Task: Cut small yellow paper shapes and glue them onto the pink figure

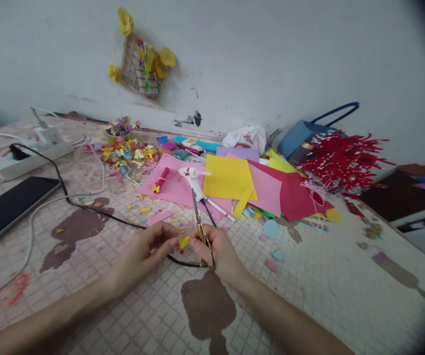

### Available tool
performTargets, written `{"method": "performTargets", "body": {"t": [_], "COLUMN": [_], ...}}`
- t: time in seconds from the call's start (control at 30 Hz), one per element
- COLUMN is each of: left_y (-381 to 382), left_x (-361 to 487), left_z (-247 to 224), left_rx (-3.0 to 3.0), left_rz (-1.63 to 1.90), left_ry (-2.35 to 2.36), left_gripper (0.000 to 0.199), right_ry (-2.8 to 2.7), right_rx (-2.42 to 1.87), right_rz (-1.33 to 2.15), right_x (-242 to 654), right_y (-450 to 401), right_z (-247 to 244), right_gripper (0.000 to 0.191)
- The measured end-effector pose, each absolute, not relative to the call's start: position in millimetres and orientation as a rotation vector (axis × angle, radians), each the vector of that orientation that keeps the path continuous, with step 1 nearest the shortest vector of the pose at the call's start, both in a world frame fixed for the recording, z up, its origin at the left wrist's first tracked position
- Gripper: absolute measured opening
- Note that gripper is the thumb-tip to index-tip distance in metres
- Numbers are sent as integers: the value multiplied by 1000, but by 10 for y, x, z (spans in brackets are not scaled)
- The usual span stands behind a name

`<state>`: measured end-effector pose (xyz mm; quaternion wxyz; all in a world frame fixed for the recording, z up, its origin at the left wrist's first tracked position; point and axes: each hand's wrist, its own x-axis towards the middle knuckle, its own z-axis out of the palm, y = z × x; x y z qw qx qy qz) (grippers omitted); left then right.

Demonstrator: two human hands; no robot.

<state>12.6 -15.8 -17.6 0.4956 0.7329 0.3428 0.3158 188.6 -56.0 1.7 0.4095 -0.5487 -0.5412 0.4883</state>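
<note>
My left hand (156, 247) pinches a small yellow paper piece (183, 242) between thumb and fingertips. My right hand (217, 251) is closed around a pair of scissors (199, 217), whose blades point up and away from me. The right fingertips come right up to the paper's other edge; whether they also grip it I cannot tell. Just beyond the scissors a white glue gun (193, 181) lies on pink sheets. Left of it rests a small red roll (161, 180) with a yellow end. A black cable (184, 263) passes beneath my hands.
Yellow (227, 175) and red sheets (297, 197) spread across the middle. Paper scraps (131, 154) heap at the back left. A phone (16, 207) and power strip (30, 160) lie left. At right are red fuzzy stems (341, 160) and a blue bag (295, 140).
</note>
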Motion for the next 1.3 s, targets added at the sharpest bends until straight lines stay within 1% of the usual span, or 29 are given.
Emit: {"method": "performTargets", "body": {"t": [0.17,0.3,0.47,0.7,0.83,0.93,1.07,1.3], "left_y": [-136,-170,-220,-262,-271,-264,-268,-309], "left_x": [48,16,-10,-13,-5,5,37,115], "left_z": [-222,-230,-245,-246,-241,-219,-150,-161], "left_rx": [2025,2214,2309,2372,2437,2365,2068,1724], "left_rz": [800,852,896,785,735,726,765,632], "left_ry": [963,917,881,816,834,913,997,846], "left_gripper": [13,9,12,7,29,33,15,18], "right_ry": [-1376,-1365,-1370,-1420,-1445,-1445,-1444,-1497], "right_rx": [-1364,-1342,-1327,-1340,-1351,-1346,-1337,-1292], "right_rz": [1172,1164,1155,1153,1175,1174,1219,1205], "right_x": [1911,1927,1940,1949,1951,1950,1930,1890], "right_y": [-549,-535,-534,-552,-565,-555,-542,-591], "right_z": [9,-10,-20,-35,-62,-79,-57,-2], "right_gripper": [13,14,12,13,12,11,14,15]}}
